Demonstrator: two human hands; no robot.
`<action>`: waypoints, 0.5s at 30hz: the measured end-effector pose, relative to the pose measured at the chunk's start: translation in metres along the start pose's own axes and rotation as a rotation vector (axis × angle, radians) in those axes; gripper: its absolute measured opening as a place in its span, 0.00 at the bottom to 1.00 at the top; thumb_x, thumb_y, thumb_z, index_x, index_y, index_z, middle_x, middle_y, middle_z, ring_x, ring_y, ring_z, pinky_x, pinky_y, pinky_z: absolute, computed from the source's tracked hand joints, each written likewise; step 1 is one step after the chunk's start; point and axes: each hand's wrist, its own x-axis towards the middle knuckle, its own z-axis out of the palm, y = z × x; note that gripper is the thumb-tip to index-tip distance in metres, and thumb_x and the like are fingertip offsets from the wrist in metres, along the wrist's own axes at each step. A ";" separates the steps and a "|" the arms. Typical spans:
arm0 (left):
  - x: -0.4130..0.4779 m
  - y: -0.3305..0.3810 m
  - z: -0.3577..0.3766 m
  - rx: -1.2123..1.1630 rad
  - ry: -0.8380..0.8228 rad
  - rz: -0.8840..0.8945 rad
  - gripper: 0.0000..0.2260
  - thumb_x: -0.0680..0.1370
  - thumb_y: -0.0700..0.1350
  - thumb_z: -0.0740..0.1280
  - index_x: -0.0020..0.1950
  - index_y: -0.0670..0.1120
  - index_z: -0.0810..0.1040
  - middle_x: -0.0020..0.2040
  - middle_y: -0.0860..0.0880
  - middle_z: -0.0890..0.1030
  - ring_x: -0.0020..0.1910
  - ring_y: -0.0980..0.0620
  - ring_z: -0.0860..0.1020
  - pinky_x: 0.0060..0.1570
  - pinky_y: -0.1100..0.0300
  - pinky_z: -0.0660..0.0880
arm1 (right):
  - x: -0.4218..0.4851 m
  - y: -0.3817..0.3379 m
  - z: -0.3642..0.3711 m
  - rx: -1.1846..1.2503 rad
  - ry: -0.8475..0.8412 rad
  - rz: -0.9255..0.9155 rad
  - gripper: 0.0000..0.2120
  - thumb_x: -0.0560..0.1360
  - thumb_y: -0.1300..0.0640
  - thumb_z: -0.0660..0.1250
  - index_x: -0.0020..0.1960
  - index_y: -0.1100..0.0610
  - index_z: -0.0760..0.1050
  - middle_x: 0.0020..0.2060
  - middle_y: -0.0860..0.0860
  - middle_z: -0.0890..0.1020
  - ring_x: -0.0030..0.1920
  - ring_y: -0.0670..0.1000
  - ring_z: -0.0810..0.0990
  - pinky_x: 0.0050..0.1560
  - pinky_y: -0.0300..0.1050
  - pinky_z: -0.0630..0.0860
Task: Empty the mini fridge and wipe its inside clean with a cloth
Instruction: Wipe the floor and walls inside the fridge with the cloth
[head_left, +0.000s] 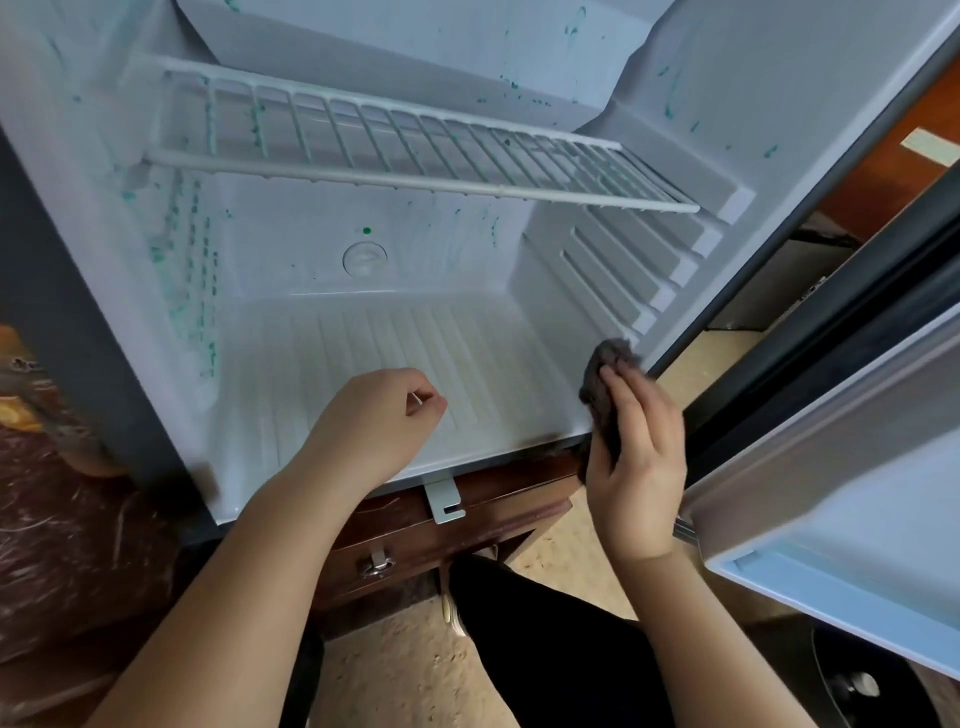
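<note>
Right grip (636, 447) curled round the dark cloth (612, 359), which is bunched under the fingers against the mini fridge (363, 338) floor's front-right corner. Left grip (379, 415) curled above mid-floor; cannot tell if it holds anything.

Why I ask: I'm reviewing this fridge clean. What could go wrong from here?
1. The cloth in the right hand is at the front right corner, so the green spatter on the left wall and on the wire shelf may get missed.
2. The shelf is still fitted, so residue on it could drip onto the floor below.
</note>
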 end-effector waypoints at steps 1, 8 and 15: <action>0.001 0.001 0.000 -0.003 0.002 0.002 0.07 0.80 0.49 0.63 0.50 0.50 0.80 0.44 0.52 0.81 0.42 0.52 0.79 0.45 0.57 0.74 | 0.008 0.007 0.003 -0.046 0.049 -0.071 0.18 0.73 0.72 0.66 0.62 0.68 0.75 0.60 0.61 0.77 0.63 0.60 0.71 0.67 0.53 0.67; 0.006 0.002 0.002 -0.015 -0.011 -0.002 0.08 0.80 0.49 0.63 0.52 0.49 0.80 0.45 0.51 0.81 0.44 0.51 0.80 0.49 0.54 0.76 | -0.013 0.027 0.043 -0.249 -0.191 0.106 0.22 0.61 0.76 0.72 0.54 0.67 0.80 0.52 0.57 0.82 0.49 0.63 0.73 0.47 0.51 0.76; 0.008 0.008 0.007 -0.031 -0.032 0.004 0.07 0.80 0.49 0.63 0.51 0.50 0.80 0.45 0.52 0.81 0.43 0.52 0.79 0.47 0.56 0.76 | -0.029 0.006 0.037 0.046 -0.330 0.453 0.16 0.70 0.70 0.69 0.56 0.60 0.77 0.55 0.55 0.76 0.55 0.59 0.76 0.57 0.52 0.75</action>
